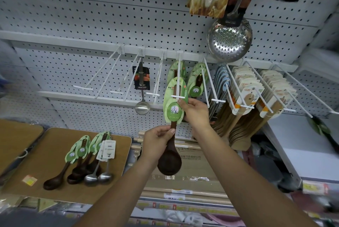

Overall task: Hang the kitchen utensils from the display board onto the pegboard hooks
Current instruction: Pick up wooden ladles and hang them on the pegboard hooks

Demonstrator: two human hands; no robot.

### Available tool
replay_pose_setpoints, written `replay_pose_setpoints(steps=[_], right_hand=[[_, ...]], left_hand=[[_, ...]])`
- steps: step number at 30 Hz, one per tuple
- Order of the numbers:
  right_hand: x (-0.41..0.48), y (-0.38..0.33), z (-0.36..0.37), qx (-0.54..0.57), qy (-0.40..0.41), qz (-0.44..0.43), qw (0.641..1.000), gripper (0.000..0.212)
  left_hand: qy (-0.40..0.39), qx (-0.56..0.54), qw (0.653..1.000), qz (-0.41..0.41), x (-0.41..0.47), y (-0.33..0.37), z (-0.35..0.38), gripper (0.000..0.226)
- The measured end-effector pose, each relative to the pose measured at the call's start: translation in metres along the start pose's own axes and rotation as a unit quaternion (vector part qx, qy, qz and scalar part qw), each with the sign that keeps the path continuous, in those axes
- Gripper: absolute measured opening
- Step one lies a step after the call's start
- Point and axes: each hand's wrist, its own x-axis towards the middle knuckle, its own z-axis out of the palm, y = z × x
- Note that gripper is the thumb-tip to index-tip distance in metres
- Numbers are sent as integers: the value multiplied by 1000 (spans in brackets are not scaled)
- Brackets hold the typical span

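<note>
The dark wooden ladle (pixel 169 155), long axis upright, is held by left-hand fingers (pixel 167 132) while the right hand (pixel 195 112) apparently aligns its green card (pixel 174 101) at the white peg hook (pixel 178 79).

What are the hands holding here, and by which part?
One dark wooden ladle: the left hand grips its handle just above the bowl, and the right hand pinches the green card at the hook.

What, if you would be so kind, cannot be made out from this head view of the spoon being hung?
- Card hole of the wooden spoon: hidden behind the hook tip and right hand fingers; threaded or not, unclear.
- Card print: too small.
- Spoons on the board: overlapping, count uncertain.
- Left hand covers the handle.
</note>
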Motion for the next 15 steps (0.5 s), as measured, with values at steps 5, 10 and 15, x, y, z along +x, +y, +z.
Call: replay_pose_setpoints(steps=[5, 10, 15], right_hand=[[28, -16, 11, -35, 16, -4, 999, 20], [42, -26, 17, -13, 15, -12, 1000, 14], [54, -34, 21, -6, 42, -14, 999, 24]], left_hand=[[-15, 2, 1000, -22, 31, 15, 6, 11], [-20, 2, 999, -47, 54, 28, 13, 14], [-9, 0, 997, -72, 75, 28, 20, 19]])
